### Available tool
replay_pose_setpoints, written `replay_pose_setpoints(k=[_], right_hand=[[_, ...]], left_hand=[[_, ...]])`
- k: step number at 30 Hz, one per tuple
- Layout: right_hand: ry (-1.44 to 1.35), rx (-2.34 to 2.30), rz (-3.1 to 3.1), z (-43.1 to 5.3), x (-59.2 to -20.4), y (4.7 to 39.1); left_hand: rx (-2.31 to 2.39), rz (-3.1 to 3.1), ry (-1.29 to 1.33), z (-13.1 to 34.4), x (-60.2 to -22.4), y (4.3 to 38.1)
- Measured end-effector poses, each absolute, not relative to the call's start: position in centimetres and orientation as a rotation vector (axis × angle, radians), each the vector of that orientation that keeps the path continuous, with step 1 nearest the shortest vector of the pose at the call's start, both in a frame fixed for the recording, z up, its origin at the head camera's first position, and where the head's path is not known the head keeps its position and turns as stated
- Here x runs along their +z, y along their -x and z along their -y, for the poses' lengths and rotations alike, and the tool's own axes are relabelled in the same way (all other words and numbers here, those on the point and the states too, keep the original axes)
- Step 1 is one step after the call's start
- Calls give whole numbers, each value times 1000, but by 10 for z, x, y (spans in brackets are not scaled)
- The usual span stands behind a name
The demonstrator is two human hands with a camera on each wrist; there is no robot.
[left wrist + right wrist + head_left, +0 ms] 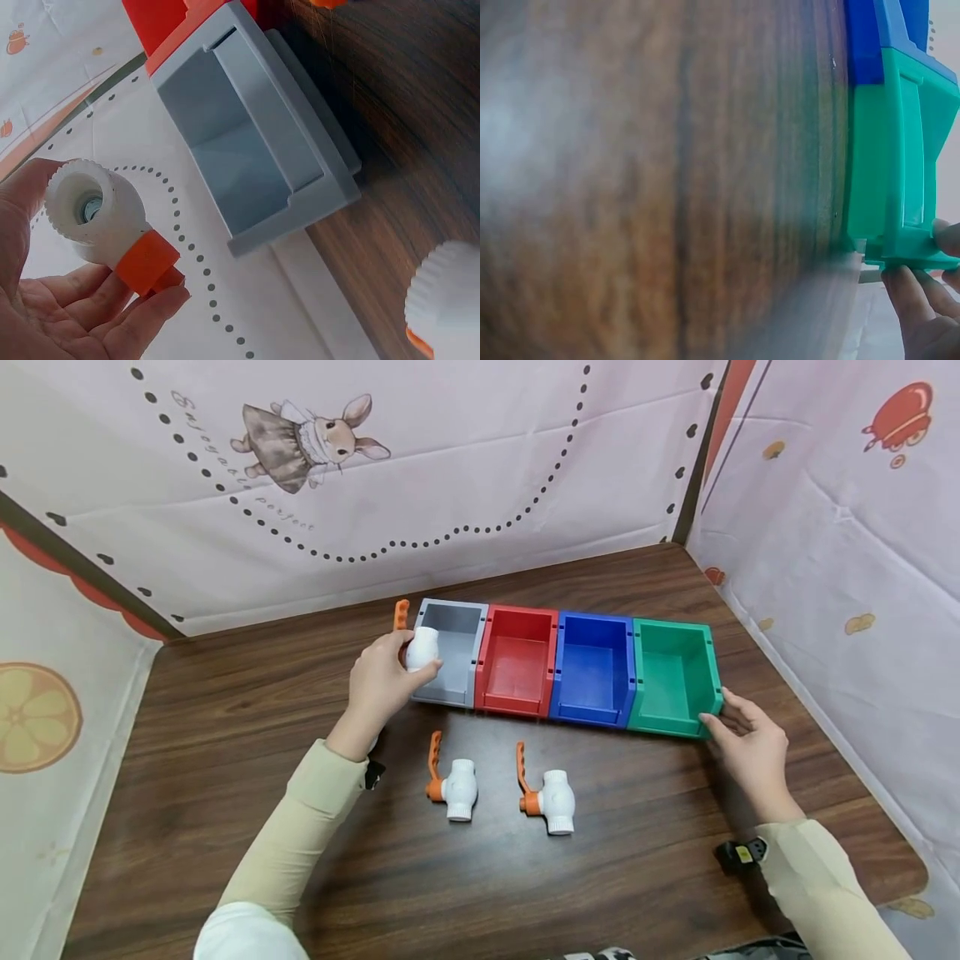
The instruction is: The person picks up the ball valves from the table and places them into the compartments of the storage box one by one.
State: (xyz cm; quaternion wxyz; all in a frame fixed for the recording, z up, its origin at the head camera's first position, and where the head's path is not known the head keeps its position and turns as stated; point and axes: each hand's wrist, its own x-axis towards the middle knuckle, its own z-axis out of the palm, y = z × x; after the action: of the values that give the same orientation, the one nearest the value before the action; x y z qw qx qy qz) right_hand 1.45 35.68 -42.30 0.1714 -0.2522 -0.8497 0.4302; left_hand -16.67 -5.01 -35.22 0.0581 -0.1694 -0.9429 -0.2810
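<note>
My left grip (381,675) is clamped on 1 valve (423,648), at the left edge of the gray bin (459,652); its handle (401,614) points away from me. My right grip (752,752), farther from this bin, pinches the green bin (667,681) at its near right corner. 2 other valves (461,789) lie on the surface (637,860), nearer to me.

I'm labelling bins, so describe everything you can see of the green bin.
The green bin is an open-topped, plastic-looking box with a lowered front and small rim slots. It stands upright on the table at the row's right end, against the blue bin, nothing visible inside. The right hand grips its near right corner.
</note>
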Motion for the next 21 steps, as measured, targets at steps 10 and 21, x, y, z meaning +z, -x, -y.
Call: replay_pose_setpoints(k=[10, 21], right_hand=[[695, 1224, 2409, -360, -423, -15], [625, 1217, 2383, -359, -425, -14]], left_hand=[[-834, 2901, 574, 40, -358, 172], [-858, 2974, 635, 30, -366, 182]])
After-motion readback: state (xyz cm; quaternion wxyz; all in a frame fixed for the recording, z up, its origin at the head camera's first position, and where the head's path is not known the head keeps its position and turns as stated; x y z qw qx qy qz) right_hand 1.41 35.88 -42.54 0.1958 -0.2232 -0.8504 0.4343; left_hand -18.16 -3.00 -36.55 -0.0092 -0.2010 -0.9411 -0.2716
